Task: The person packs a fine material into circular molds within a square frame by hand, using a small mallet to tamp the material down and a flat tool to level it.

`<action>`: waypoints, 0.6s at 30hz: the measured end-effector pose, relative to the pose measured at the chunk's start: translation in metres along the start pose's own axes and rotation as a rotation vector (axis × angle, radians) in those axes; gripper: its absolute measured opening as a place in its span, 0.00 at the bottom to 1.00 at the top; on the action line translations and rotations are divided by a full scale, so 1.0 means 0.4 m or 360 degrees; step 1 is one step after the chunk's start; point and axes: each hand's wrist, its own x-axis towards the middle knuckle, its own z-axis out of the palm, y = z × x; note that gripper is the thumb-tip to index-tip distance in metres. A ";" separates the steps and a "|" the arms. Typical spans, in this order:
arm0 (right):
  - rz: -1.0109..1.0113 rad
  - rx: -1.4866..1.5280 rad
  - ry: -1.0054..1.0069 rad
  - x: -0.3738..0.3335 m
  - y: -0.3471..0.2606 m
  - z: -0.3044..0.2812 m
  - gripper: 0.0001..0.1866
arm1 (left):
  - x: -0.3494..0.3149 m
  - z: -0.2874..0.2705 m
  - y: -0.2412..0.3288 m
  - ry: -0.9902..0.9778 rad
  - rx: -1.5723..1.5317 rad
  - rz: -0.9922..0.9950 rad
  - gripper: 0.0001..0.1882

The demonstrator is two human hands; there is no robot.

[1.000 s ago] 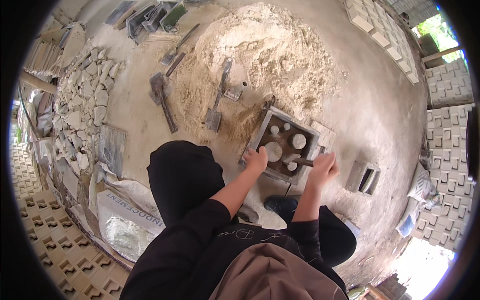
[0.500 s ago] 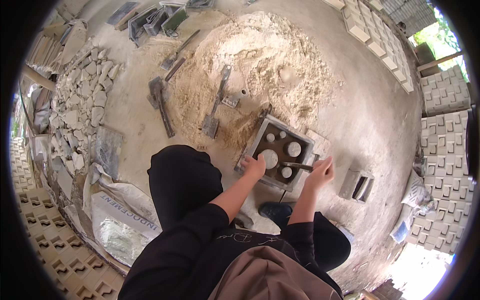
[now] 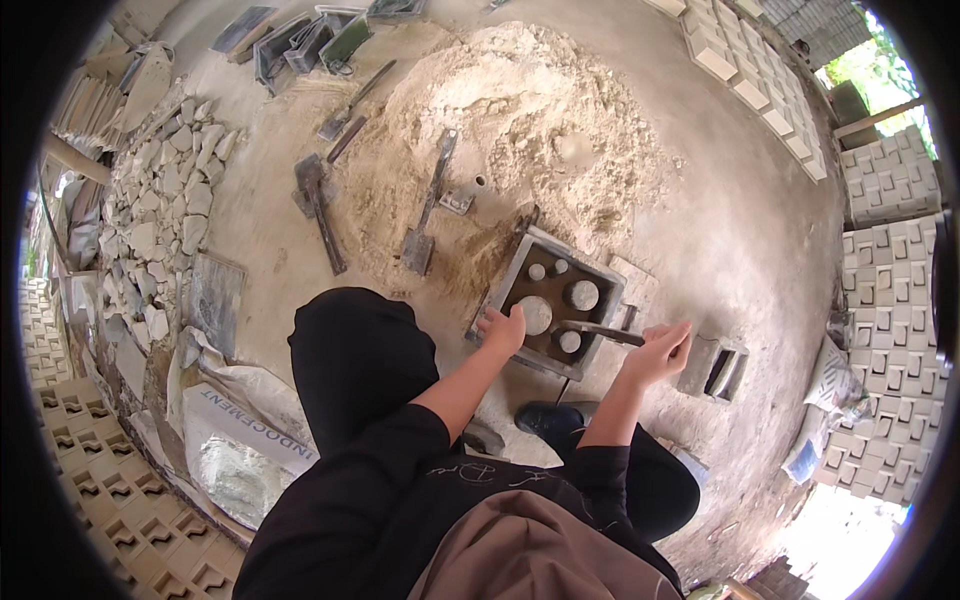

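A square grey metal mould (image 3: 597,268) sits on the floor in front of me. Brown material fills its inside, with several round pale plugs (image 3: 536,315) of different sizes standing in it. My left hand (image 3: 501,330) is at the mould's near left side, beside the biggest plug, its fingers apart and nothing in them. My right hand (image 3: 662,355) is closed just off the right side, around the end of a narrow dark trowel-like tool (image 3: 600,330). The tool's far end reaches over the mould near a small plug; its gripped end is hidden by my fingers.
Beyond the mould rises a heap of pale powder (image 3: 520,90). A small shovel (image 3: 430,210) and a hammer-like tool (image 3: 320,215) lie left of it. A slotted grey block (image 3: 715,370) sits at right. Broken stones (image 3: 160,210) lie far left; stacked blocks (image 3: 885,350) stand far right.
My right hand has moved right and slightly nearer me, and more of the tool shows. My left hand has shifted slightly left. The mould stays in place.
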 end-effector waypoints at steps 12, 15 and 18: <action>0.0007 -0.0057 0.0230 0.013 0.028 0.024 0.19 | -0.019 -0.013 0.002 -0.0113 0.0148 -0.0033 0.54; 0.0080 -0.0041 -0.0041 0.023 0.123 0.022 0.20 | -0.012 -0.001 0.005 -0.0119 0.0191 -0.0010 0.56; 0.0068 -0.0068 -0.0021 0.027 0.090 0.033 0.22 | -0.016 -0.006 -0.009 -0.0119 0.0160 -0.0024 0.58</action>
